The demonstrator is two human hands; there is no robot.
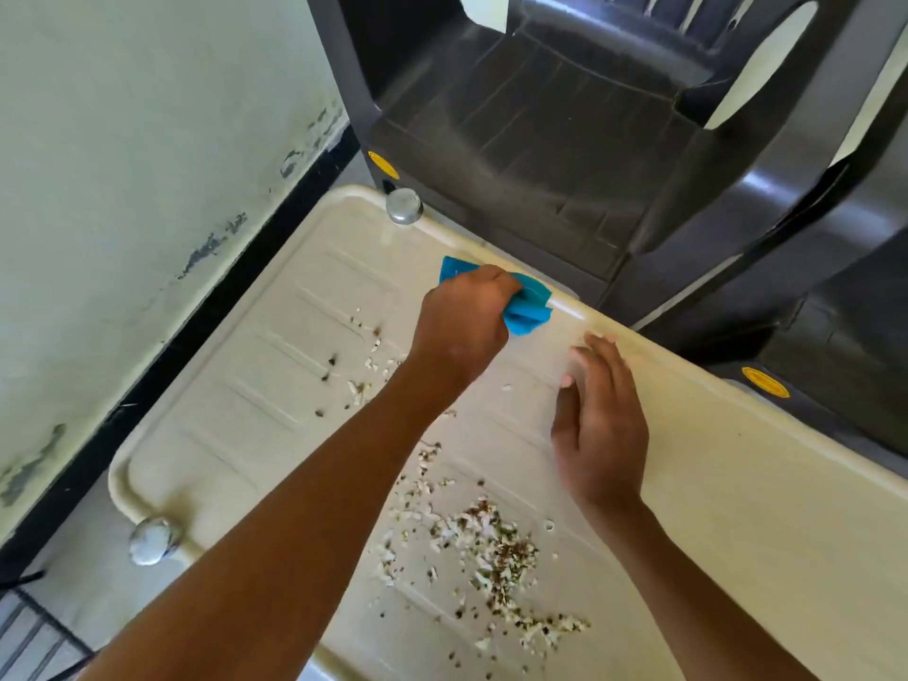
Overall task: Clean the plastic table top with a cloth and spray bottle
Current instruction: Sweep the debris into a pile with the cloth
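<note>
Left arm reaches out long across the table top (pixel 737 484), and the left hand (pixel 462 326) is fisted around the blue cloth (pixel 528 312), pressing it down near the far rim. The right hand (pixel 602 425) is flat beside it with straight fingers, a bit blurry, holding nothing. Half the cloth is buried in the fist, and the table runs out of frame. Count: one cloth, two round metal caps (pixel 404 206), two dark chairs (pixel 540 140), and crumbs (pixel 491 538) everywhere.

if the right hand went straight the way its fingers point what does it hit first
Most likely the raised far rim of the table, just ahead of the right hand. The blue cloth in the left hand sits off to the side of that line; the dark chair lies beyond.
</note>
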